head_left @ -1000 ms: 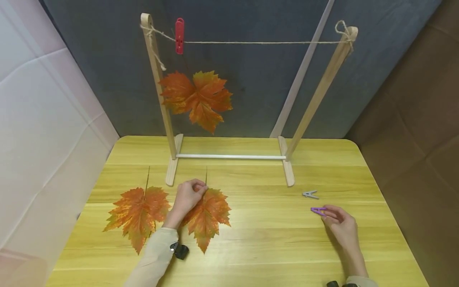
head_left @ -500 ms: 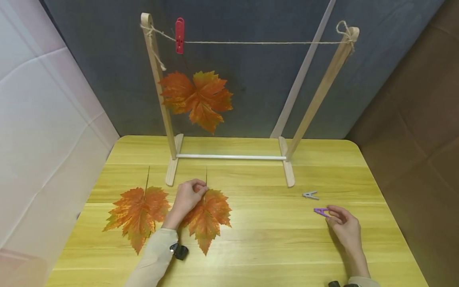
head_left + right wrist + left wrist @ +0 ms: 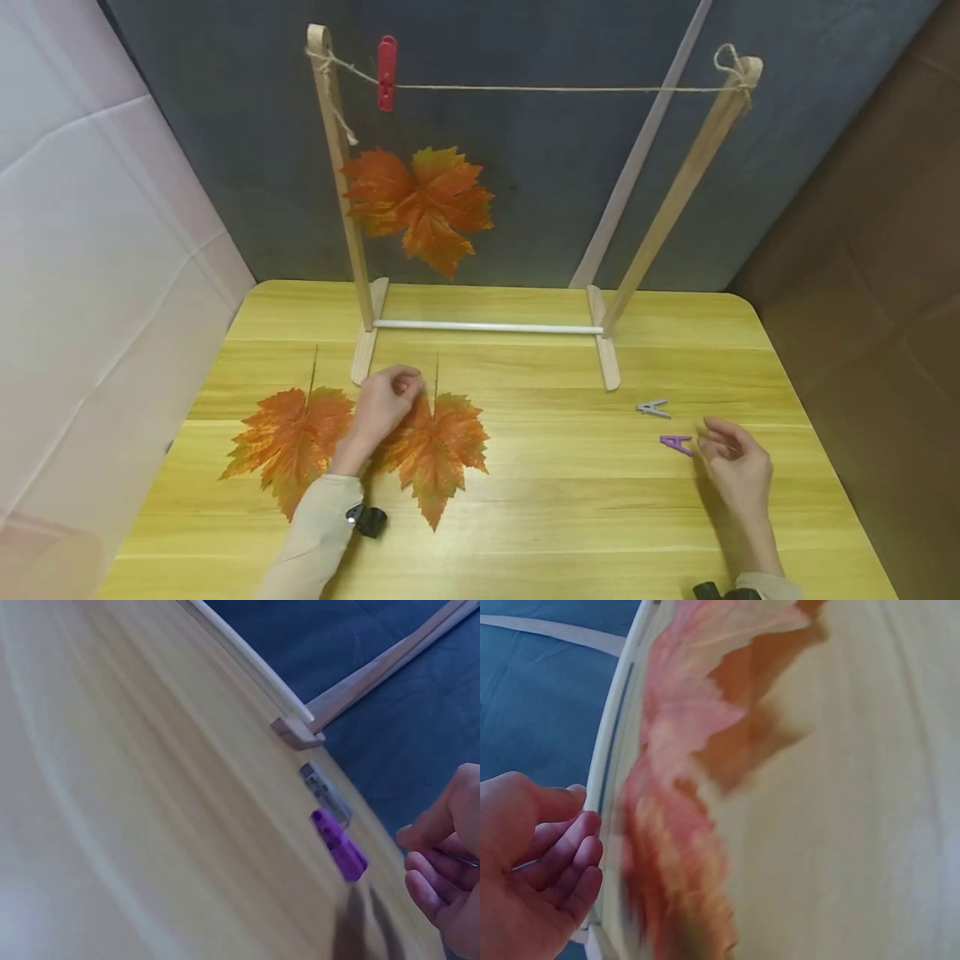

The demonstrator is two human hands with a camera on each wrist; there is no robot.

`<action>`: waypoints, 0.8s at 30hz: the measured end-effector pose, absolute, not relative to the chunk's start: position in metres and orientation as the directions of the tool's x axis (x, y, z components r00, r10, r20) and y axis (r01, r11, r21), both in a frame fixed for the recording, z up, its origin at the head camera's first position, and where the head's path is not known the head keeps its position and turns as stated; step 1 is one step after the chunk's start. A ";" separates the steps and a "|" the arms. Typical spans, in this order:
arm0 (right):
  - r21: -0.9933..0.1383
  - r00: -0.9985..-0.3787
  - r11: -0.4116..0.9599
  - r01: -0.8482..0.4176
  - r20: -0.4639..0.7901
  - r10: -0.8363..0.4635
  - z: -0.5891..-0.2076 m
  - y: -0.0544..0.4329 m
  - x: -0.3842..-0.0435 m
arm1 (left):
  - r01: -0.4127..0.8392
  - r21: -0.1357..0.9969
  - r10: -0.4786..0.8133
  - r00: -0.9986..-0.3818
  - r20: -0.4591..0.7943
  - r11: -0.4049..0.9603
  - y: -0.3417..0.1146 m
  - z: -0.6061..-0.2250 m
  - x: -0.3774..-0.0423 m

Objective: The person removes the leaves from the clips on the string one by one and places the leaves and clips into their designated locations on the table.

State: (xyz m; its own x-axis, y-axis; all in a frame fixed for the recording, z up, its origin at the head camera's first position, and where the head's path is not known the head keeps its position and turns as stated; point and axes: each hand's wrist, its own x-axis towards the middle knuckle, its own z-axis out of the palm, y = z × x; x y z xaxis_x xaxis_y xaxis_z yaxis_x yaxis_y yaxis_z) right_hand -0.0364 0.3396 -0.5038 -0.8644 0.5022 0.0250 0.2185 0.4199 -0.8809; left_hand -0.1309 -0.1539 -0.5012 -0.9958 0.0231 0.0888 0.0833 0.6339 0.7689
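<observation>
My left hand (image 3: 384, 406) is over the left part of an orange artificial maple leaf (image 3: 437, 446) on the table, its loosely curled fingers holding nothing. In the left wrist view the same leaf (image 3: 679, 847) is blurred, with a gap between it and the fingers. A second leaf (image 3: 288, 437) lies to the left, partly covered by my sleeve. Just right of a purple clothespin (image 3: 677, 444) is my right hand (image 3: 738, 462), fingers loosely bent with nothing in them. The right wrist view shows that clothespin (image 3: 339, 846) lying on the table, apart from the fingertips. Behind it lies a grey clothespin (image 3: 654, 408).
A wooden stand (image 3: 675, 204) with a string (image 3: 525, 87) tied between its posts is at the back. On the string a red clothespin (image 3: 386, 73) holds a third leaf (image 3: 423, 204) by its stem. A white rod (image 3: 487, 327) joins the feet.
My right hand has let go of the purple clothespin and moved right. My left hand has come off the leaf's stem, shifting slightly left and back. The view has shifted a little.
</observation>
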 end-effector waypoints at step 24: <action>-0.896 -0.919 0.426 -0.130 0.269 0.287 -0.418 0.295 -0.069 | 0.076 0.802 0.016 -0.996 0.083 0.592 -0.194 -0.454 -0.122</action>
State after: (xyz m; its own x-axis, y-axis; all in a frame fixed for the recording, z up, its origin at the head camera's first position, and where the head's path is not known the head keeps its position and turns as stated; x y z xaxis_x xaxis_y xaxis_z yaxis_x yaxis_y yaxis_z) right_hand -0.0694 0.2952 -0.4177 -0.9193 0.2870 0.2694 -0.1295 0.4257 -0.8956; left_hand -0.1215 -0.1935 -0.4541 -0.9965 0.0163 0.0826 0.0761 0.5920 0.8023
